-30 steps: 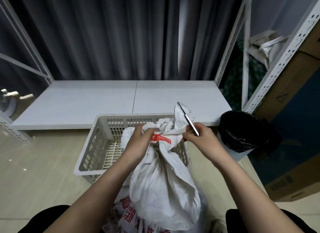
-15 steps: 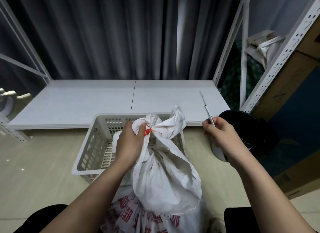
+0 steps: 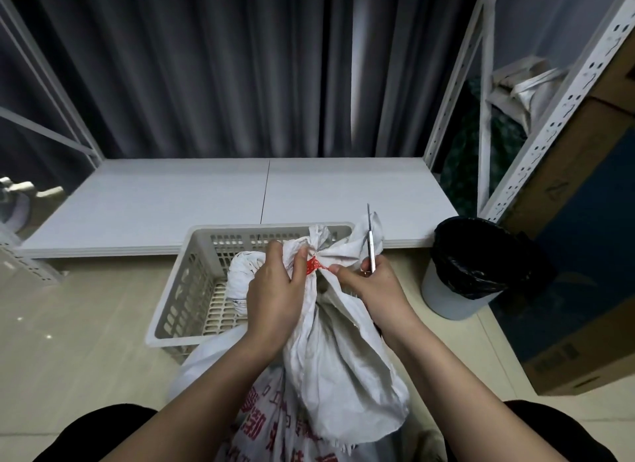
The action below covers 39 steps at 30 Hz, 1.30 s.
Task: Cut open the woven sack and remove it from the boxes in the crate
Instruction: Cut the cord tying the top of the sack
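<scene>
Woven sack (image 3: 330, 351): white, creased, red print on its lower part; it stands partly in the crate (image 3: 192, 276) and spills over the near rim toward the person; its neck is gathered and bound with a red tie (image 3: 313, 265), the loose top fanning out beyond the tie.

Left hand (image 3: 275, 289): fingers curled round the gathered neck just left of the tie, thumb pressed against the cloth beside the red band; the sack cloth bunches out between thumb and forefinger.

Right hand (image 3: 369, 283): fingers clenched round the handles of the scissors (image 3: 370, 241), with the thumb and forefinger tips also touching the sack at the right side of the tie; whether they pinch the tie itself cannot be told; the blades point up and away, closed together as far as shows, lying against the loose sack top, just right of the tie and not on it.

Crate: pale plastic, slotted walls and floor, on the tiled floor against a low white shelf board (image 3: 206, 200); boxes hidden under the sack.

Surroundings: bin (image 3: 470, 262) with black liner to the right of the crate, well apart from the hands; white metal rack (image 3: 549, 100) and large cardboard box (image 3: 584, 221) further right; grey curtain (image 3: 223, 66) behind.
</scene>
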Each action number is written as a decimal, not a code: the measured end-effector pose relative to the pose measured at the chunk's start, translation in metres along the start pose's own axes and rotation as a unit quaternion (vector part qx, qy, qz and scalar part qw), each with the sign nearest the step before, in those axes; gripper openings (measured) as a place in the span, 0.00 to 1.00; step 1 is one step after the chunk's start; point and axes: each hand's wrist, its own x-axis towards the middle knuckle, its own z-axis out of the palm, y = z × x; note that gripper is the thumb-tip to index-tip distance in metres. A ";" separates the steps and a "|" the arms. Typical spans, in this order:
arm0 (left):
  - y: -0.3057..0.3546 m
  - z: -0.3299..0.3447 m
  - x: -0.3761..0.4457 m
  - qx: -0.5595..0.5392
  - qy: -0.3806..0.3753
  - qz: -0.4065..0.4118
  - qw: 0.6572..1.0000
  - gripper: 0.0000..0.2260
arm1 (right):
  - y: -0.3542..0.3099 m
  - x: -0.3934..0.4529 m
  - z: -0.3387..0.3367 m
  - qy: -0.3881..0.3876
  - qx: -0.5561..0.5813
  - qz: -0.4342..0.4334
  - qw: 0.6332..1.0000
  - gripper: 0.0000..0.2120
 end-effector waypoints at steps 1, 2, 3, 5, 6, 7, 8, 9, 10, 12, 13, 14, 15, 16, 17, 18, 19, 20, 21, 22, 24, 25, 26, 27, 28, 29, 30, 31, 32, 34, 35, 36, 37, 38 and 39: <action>0.000 0.000 0.000 -0.001 -0.001 0.000 1.000 0.16 | 0.000 -0.001 0.001 0.001 0.025 -0.005 1.000 0.16; 0.000 0.000 -0.001 -0.002 -0.003 -0.001 1.000 0.16 | -0.001 -0.002 0.002 0.002 0.044 -0.004 0.999 0.15; 0.000 -0.001 -0.001 -0.004 -0.006 -0.001 1.000 0.16 | 0.000 -0.002 0.003 0.006 0.052 -0.004 0.999 0.16; -0.001 -0.002 0.000 -0.009 -0.012 0.002 1.000 0.16 | 0.000 0.000 0.001 0.022 0.038 -0.013 0.999 0.18; -0.002 -0.003 0.002 -0.013 -0.013 0.000 1.000 0.15 | -0.001 0.002 0.000 0.032 0.026 -0.022 0.999 0.18; -0.003 -0.004 0.005 -0.019 -0.015 -0.004 1.000 0.14 | -0.002 0.005 -0.003 0.041 0.011 -0.030 0.999 0.18; -0.004 -0.005 0.008 -0.031 -0.021 -0.011 0.999 0.14 | -0.005 0.007 -0.006 0.046 0.003 -0.035 0.998 0.19; -0.005 -0.005 0.011 -0.050 -0.028 -0.018 0.998 0.13 | -0.005 0.009 -0.008 0.048 -0.009 -0.039 0.998 0.19; -0.007 -0.006 0.013 -0.069 -0.036 -0.025 0.997 0.13 | -0.006 0.010 -0.010 0.049 -0.013 -0.044 0.998 0.20; -0.008 -0.006 0.014 -0.093 -0.042 -0.034 0.994 0.13 | -0.005 0.010 -0.010 0.042 -0.021 -0.051 0.998 0.19; -0.008 -0.006 0.014 -0.096 -0.039 -0.037 0.994 0.14 | -0.004 0.009 -0.009 0.040 -0.032 -0.051 0.997 0.18; -0.009 -0.006 0.013 -0.094 -0.034 -0.040 0.994 0.14 | -0.003 0.008 -0.008 0.041 -0.052 -0.051 0.996 0.16; -0.008 -0.006 0.012 -0.090 -0.027 -0.041 0.995 0.15 | -0.003 0.007 -0.009 0.047 -0.092 -0.052 0.993 0.14; -0.008 -0.005 0.012 -0.083 -0.020 -0.041 0.995 0.14 | -0.004 0.007 -0.012 0.059 -0.143 -0.055 0.986 0.10; -0.009 -0.005 0.011 -0.075 -0.014 -0.039 0.996 0.13 | -0.006 0.007 -0.017 0.077 -0.195 -0.063 0.976 0.08; -0.009 -0.004 0.011 -0.065 -0.010 -0.036 0.997 0.12 | -0.009 0.006 -0.022 0.099 -0.232 -0.077 0.965 0.06; -0.009 -0.003 0.010 -0.057 -0.008 -0.030 0.998 0.12 | -0.013 0.005 -0.028 0.116 -0.252 -0.100 0.956 0.06; -0.010 -0.002 0.009 -0.051 -0.007 -0.022 0.998 0.12 | -0.019 0.003 -0.034 0.126 -0.262 -0.128 0.948 0.07; -0.011 -0.001 0.008 -0.045 -0.007 -0.015 0.999 0.12 | -0.027 -0.001 -0.040 0.130 -0.264 -0.155 0.943 0.08; -0.012 -0.001 0.008 -0.041 -0.006 -0.011 0.999 0.13 | -0.035 -0.007 -0.045 0.126 -0.260 -0.174 0.941 0.09; -0.012 0.000 0.008 -0.033 -0.002 -0.011 0.999 0.13 | -0.047 -0.021 -0.049 0.089 -0.200 -0.168 0.961 0.09; -0.012 0.001 0.008 -0.027 0.000 -0.012 1.000 0.12 | -0.051 -0.029 -0.048 0.051 -0.156 -0.144 0.976 0.08; -0.012 0.001 0.008 -0.020 0.001 -0.012 1.000 0.12 | -0.052 -0.037 -0.044 0.010 -0.126 -0.115 0.985 0.08; -0.011 0.001 0.008 -0.013 0.003 -0.011 1.000 0.12 | -0.051 -0.045 -0.039 -0.026 -0.118 -0.092 0.988 0.08; -0.011 0.002 0.008 -0.006 0.006 -0.009 1.000 0.11 | -0.049 -0.051 -0.034 -0.055 -0.135 -0.074 0.987 0.11; -0.011 0.003 0.008 0.002 0.007 -0.006 1.000 0.11 | -0.045 -0.055 -0.028 -0.074 -0.172 -0.066 0.980 0.12; -0.010 0.003 0.007 0.010 0.008 -0.002 1.000 0.11 | -0.043 -0.058 -0.024 -0.082 -0.224 -0.072 0.968 0.12; -0.010 0.004 0.007 0.017 0.008 0.003 1.000 0.11 | -0.042 -0.059 -0.021 -0.082 -0.282 -0.083 0.952 0.10; -0.009 0.005 0.006 0.023 0.007 0.007 1.000 0.11 | -0.043 -0.060 -0.020 -0.078 -0.332 -0.091 0.935 0.09; -0.010 0.005 0.006 0.029 0.009 0.014 0.999 0.12 | -0.046 -0.060 -0.019 -0.063 -0.406 -0.102 0.906 0.09; -0.011 0.006 0.005 0.031 0.011 0.016 0.999 0.12 | -0.047 -0.060 -0.019 -0.055 -0.434 -0.111 0.893 0.11; -0.011 0.005 0.005 0.033 0.013 0.016 0.999 0.13 | -0.048 -0.061 -0.019 -0.050 -0.451 -0.115 0.883 0.11; -0.011 0.005 0.005 0.035 0.014 0.017 0.999 0.13 | -0.049 -0.063 -0.018 -0.048 -0.457 -0.117 0.880 0.11; -0.011 0.006 0.005 0.036 0.013 0.019 0.999 0.14 | -0.049 -0.066 -0.017 -0.048 -0.459 -0.117 0.879 0.10; -0.011 0.006 0.005 0.035 0.012 0.020 0.999 0.14 | -0.049 -0.068 -0.015 -0.046 -0.466 -0.118 0.876 0.09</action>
